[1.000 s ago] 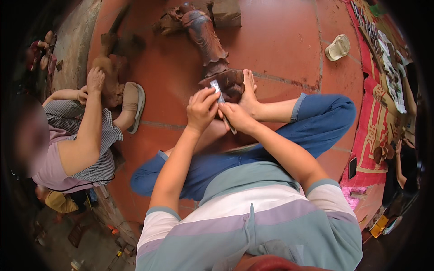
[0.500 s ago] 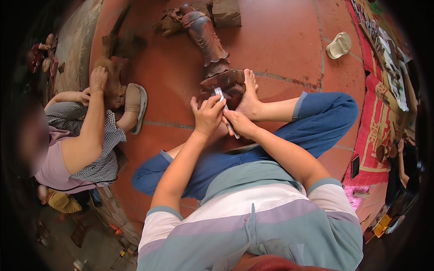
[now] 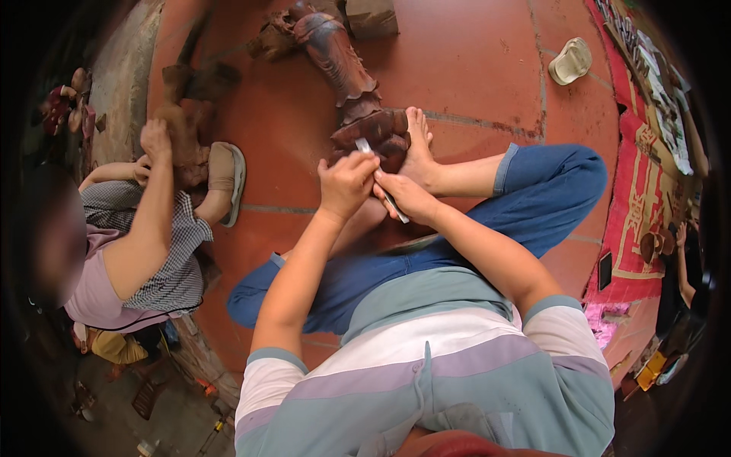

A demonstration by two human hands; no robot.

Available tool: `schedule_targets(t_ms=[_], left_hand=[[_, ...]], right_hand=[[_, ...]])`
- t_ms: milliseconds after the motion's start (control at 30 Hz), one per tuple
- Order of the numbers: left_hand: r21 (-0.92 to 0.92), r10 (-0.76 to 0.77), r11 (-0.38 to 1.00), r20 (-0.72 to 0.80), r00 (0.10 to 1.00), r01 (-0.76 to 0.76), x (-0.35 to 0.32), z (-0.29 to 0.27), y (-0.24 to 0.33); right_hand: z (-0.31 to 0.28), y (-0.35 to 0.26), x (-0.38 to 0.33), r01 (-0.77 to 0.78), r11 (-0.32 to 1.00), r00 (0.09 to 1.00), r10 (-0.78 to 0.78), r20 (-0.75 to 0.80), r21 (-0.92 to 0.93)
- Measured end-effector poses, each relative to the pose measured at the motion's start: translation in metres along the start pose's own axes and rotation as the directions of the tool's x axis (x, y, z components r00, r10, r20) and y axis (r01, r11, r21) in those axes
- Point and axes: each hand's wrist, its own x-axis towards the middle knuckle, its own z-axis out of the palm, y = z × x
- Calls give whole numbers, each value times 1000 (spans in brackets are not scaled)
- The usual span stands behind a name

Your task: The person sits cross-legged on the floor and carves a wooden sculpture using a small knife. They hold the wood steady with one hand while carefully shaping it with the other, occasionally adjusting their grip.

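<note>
The grip is closed, left hand [image 3: 346, 185] and right hand [image 3: 409, 197] both clasping a slim, seemingly light, stiff hand tool [image 3: 365, 145] near the carved wooden statue [image 3: 338, 64], probably best held mid-length.

Slim tool [image 3: 364, 145] partly hidden; carved figure [image 3: 335, 57] apparently clipped by upper edge.

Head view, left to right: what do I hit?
Co-worker's lilac top, co-worker's beige-covered foot, wearer's left hand, wearer's right hand (both hands on one slim silvery tool), cream open-backed slipper, flat black phone-like rectangle.
</note>
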Motion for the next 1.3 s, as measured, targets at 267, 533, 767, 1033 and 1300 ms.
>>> schedule_targets(t_ms=[267,533,767,1033,1300], left_hand=[[3,7,1000,-56,998,-7,-16,9,3],[-121,-53,992,-69,996,44,-33,13,0],[-148,-107,985,-149,983,85,-22,20,-10],[-222,-144,969,-160,977,107,-12,7,-10],[-209,-78,976,-76,994,61,-37,17,-15]], right_hand=[[-1,11,2,-43,996,999,42,-19,-80],[15,10,-7,-47,978,996,31,-80,-204],[9,18,17,56,982,993,-74,-96,-181],[19,-7,12,115,961,986,-142,-93,-252],[22,6,4,-60,983,994,43,-98,-172]])
